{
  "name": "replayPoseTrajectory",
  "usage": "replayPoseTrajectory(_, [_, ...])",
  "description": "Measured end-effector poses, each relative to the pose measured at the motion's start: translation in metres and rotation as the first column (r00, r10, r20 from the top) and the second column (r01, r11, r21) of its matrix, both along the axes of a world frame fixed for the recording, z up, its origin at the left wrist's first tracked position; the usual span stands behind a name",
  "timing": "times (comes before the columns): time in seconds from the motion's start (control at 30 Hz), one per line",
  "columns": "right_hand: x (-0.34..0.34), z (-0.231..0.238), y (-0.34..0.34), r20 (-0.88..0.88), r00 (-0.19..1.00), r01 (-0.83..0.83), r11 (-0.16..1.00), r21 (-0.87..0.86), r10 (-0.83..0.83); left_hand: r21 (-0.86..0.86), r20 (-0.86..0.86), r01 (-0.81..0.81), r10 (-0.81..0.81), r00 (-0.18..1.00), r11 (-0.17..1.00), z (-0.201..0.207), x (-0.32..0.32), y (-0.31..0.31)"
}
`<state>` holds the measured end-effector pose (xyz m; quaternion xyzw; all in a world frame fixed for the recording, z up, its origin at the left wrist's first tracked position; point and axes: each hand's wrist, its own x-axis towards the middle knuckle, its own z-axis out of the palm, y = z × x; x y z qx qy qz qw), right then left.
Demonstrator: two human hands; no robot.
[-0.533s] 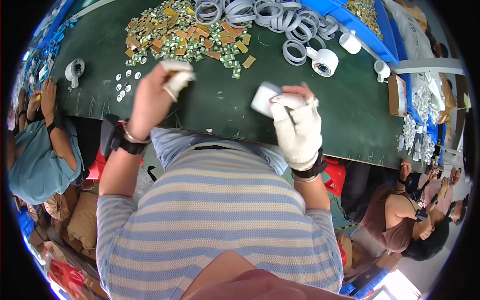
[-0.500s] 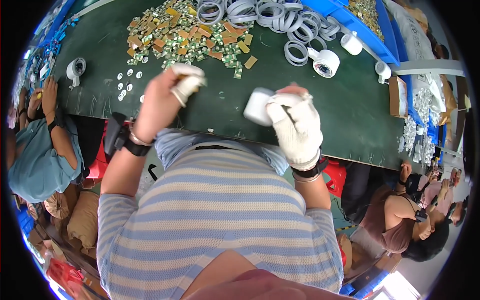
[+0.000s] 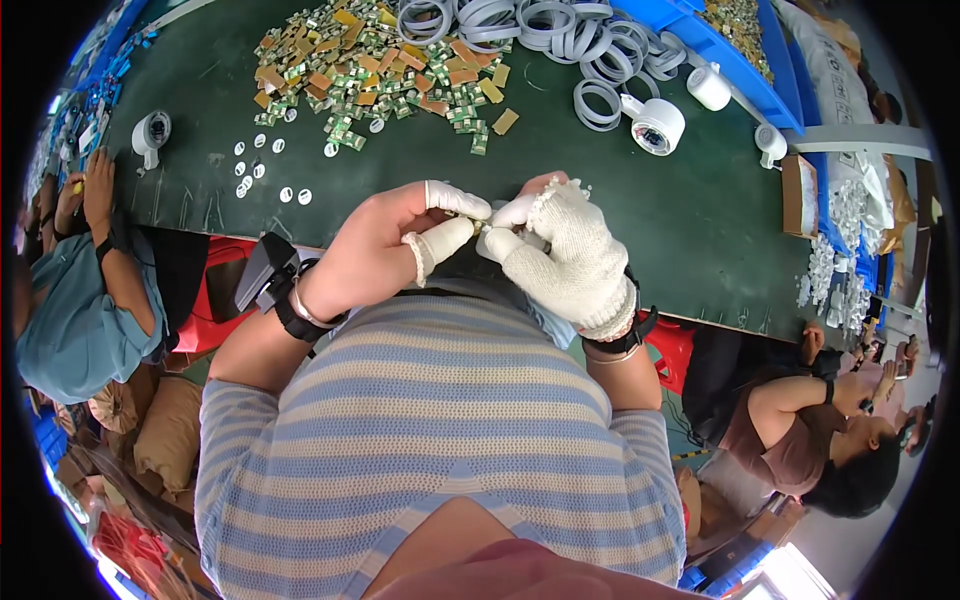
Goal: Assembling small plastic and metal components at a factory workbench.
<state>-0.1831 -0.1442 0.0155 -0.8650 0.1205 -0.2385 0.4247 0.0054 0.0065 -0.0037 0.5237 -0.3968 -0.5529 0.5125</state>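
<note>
My left hand (image 3: 395,245), with white cots on thumb and forefinger, pinches a small yellowish-green piece (image 3: 478,227) that looks like a small circuit board. Facing it, my right hand (image 3: 568,255) in a knitted white glove is closed around a white plastic housing (image 3: 488,246). Most of that housing is hidden behind the gloved fingers. Both hands meet close to the table's front edge, fingertips almost touching. Whether the small piece sits inside the housing I cannot tell.
Beyond my hands lie a heap of small circuit boards (image 3: 400,75) and many grey rings (image 3: 597,104). White round discs (image 3: 286,194) are scattered at left. White cup-shaped housings (image 3: 657,127) stand at right, near a blue bin (image 3: 775,85). Co-workers sit on both sides.
My left hand has come right and slightly down from near the heap to meet the right hand. The right hand has shifted slightly left, turning the white housing, uncovering less of it.
</note>
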Motion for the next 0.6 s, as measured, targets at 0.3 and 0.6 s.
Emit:
replayPoseTrajectory(0.3, [-0.002, 0.015, -0.007, -0.139, 0.989, -0.053, 0.997, -0.058, 0.045, -0.078, 0.184, -0.003, 0.018, 0.983, 0.997, 0.004, -0.002, 0.001])
replayPoseTrajectory(0.6, [-0.004, -0.001, -0.011, -0.118, 0.989, -0.075, 0.989, 0.129, 0.09, 0.068, 0.071, 0.062, -0.066, 0.995, 0.996, 0.002, 0.0, 0.001])
